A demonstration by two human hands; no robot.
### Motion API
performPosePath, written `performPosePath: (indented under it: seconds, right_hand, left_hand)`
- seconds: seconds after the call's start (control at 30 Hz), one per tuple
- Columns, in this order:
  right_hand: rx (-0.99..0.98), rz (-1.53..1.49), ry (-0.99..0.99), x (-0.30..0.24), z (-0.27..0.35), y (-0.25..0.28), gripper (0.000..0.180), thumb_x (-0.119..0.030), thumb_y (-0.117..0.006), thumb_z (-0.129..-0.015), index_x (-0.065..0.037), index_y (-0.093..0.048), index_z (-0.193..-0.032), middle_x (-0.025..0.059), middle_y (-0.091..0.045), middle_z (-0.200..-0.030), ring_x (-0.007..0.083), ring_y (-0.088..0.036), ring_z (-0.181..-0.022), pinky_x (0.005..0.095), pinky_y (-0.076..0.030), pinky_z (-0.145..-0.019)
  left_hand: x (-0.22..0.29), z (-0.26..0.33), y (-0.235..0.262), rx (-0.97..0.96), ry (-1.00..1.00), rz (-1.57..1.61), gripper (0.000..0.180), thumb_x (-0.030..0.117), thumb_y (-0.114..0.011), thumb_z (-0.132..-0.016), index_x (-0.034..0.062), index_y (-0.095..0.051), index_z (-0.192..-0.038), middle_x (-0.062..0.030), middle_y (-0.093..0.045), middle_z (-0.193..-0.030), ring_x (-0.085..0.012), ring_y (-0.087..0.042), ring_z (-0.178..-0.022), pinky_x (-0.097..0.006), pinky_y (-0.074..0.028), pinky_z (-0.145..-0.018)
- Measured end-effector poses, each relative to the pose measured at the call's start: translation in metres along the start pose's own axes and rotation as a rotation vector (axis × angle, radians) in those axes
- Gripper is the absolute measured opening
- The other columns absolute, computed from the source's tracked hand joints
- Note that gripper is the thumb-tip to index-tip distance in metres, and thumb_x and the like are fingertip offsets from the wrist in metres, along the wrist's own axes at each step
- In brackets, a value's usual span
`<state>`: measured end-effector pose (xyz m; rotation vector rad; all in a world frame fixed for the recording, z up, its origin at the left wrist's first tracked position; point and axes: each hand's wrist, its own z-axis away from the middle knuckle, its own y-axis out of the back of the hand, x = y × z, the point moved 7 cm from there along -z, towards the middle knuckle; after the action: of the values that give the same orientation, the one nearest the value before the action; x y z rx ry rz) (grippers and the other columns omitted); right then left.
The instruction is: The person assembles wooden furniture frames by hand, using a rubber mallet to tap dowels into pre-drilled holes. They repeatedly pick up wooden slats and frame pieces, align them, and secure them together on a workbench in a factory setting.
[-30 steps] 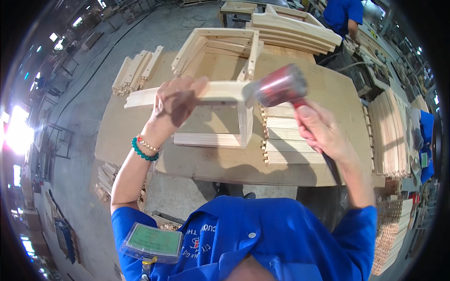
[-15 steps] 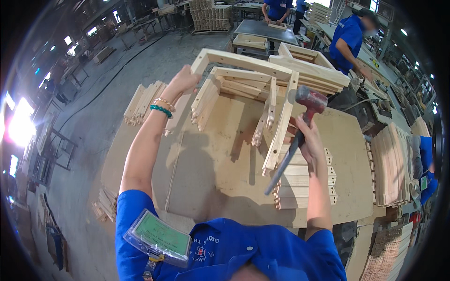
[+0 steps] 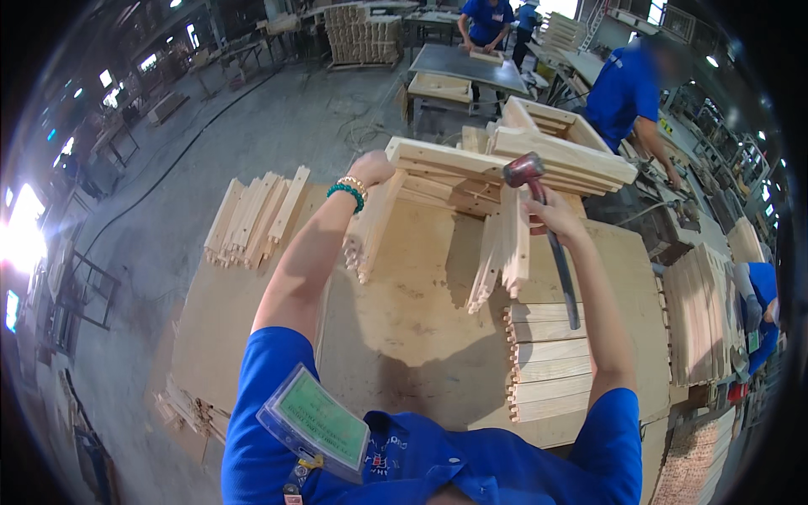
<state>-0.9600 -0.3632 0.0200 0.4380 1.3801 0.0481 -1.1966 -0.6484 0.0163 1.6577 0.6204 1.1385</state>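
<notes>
Slanting lengthwise, the mallet (image 3: 561, 268) points its head (image 3: 523, 169) away, slightly left.

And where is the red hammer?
In the head view, the red hammer is right of centre, in the right hand, beside the wooden frame.

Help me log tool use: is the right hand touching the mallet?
Touching. The head view shows the right hand holding the mallet by its dark handle.

Left hand (image 3: 371, 169): fingertips hidden; co-worker's head (image 3: 665, 61) blurred; blue shirt (image 3: 522, 467) cut off below.
</notes>
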Motion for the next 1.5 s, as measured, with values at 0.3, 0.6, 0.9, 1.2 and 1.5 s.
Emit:
performPosePath:
  seconds: [0.3,0.6,0.9,1.2,1.5]
  right_hand:
    - [0.198,-0.017,0.016,0.035,0.102,0.053,0.022,-0.031,-0.058,-0.094,-0.011,-0.048,-0.092,-0.0026,-0.045,-0.061,0.0059,-0.041,-0.041,0.0216,-0.031,-0.037]
    - [0.368,-0.321,-0.404,0.126,0.264,0.027,0.013,-0.021,-0.056,-0.094,-0.012,-0.047,-0.095,-0.0041,-0.04,-0.062,0.0036,-0.037,-0.039,0.0195,-0.03,-0.033]
    - [0.673,-0.403,-0.569,0.157,0.374,0.014,0.02,-0.028,-0.059,-0.093,-0.012,-0.05,-0.099,-0.0058,-0.044,-0.065,0.0033,-0.04,-0.044,0.02,-0.03,-0.038]
    - [0.847,-0.775,-0.515,0.217,0.43,0.053,0.03,-0.028,-0.056,-0.095,-0.005,-0.049,-0.113,-0.0012,-0.046,-0.07,0.0051,-0.044,-0.051,0.0204,-0.036,-0.041]
    - [0.698,-0.65,-0.515,0.259,0.424,0.105,0.034,-0.032,-0.055,-0.096,-0.014,-0.05,-0.124,-0.0045,-0.041,-0.064,0.0033,-0.037,-0.044,0.0203,-0.03,-0.037]
  left_hand:
    - [-0.138,0.039,0.025,0.337,0.261,-0.001,0.047,0.041,-0.059,-0.082,0.0021,-0.067,-0.108,-0.0184,-0.066,-0.113,-0.0336,-0.063,-0.107,-0.044,-0.049,-0.089]
    - [-0.257,0.038,-0.043,0.349,0.279,-0.801,0.025,0.025,-0.061,-0.085,0.0061,-0.063,-0.102,-0.0127,-0.061,-0.104,-0.0281,-0.063,-0.096,-0.041,-0.053,-0.074]
    - [-0.244,0.049,-0.009,0.486,0.119,-0.282,0.07,0.043,-0.06,-0.085,-0.0065,-0.043,-0.13,-0.0277,-0.061,-0.114,-0.0394,-0.062,-0.101,-0.045,-0.049,-0.087]
    - [-0.124,0.214,0.032,0.471,-0.08,1.488,0.072,0.035,-0.063,-0.083,-0.001,-0.033,-0.138,-0.0102,-0.052,-0.094,-0.0195,-0.054,-0.082,-0.039,-0.053,-0.08]
    - [0.216,0.303,-0.081,-0.134,-0.485,1.62,0.068,0.048,-0.055,-0.088,0.005,-0.036,-0.139,-0.0091,-0.057,-0.115,-0.018,-0.056,-0.104,-0.036,-0.052,-0.078]
